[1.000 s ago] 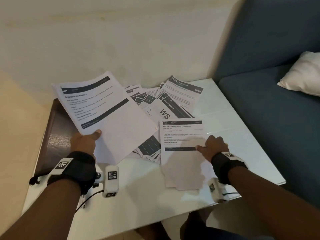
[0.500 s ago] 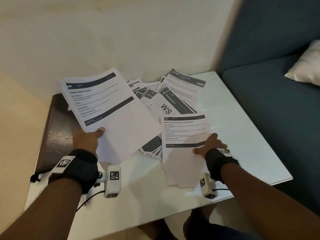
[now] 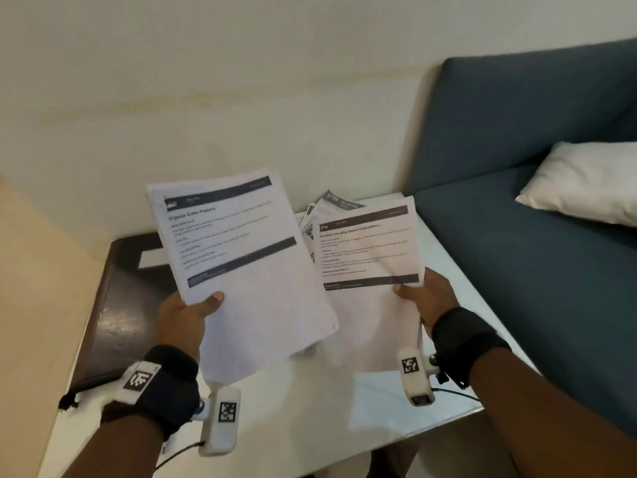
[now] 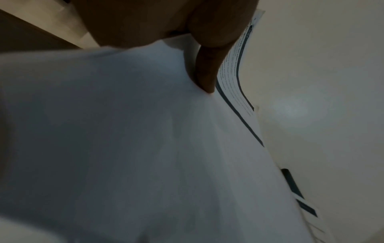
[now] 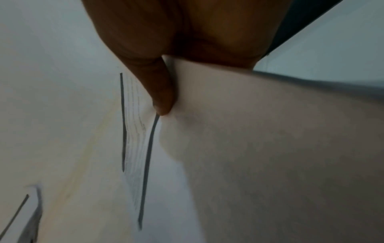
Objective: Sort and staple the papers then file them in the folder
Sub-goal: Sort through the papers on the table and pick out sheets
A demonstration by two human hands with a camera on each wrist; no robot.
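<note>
My left hand [image 3: 191, 310] pinches a sheaf of white papers [image 3: 238, 263] headed "Organize Green Peppers", thumb on top, and holds it tilted up above the table. My right hand [image 3: 422, 298] pinches a second printed sheaf [image 3: 368, 250], also lifted. Both wrist views look along the underside of each sheaf: the left sheaf [image 4: 145, 139] with the thumb of the left hand [image 4: 207, 69] pressed on it, the right sheaf [image 5: 270, 139] under the thumb of the right hand [image 5: 162, 92]. More printed papers [image 3: 331, 201] lie behind on the table, mostly hidden. A dark brown folder [image 3: 127, 305] lies at the table's left.
The white glossy table [image 3: 310, 419] stands against a cream wall. A blue sofa [image 3: 537, 215] with a white cushion [image 3: 586, 184] sits right of the table. Beige floor lies to the left.
My right hand has picked its sheaf up off the table. My left hand has raised its sheaf higher and toward the middle. The head view has tilted up.
</note>
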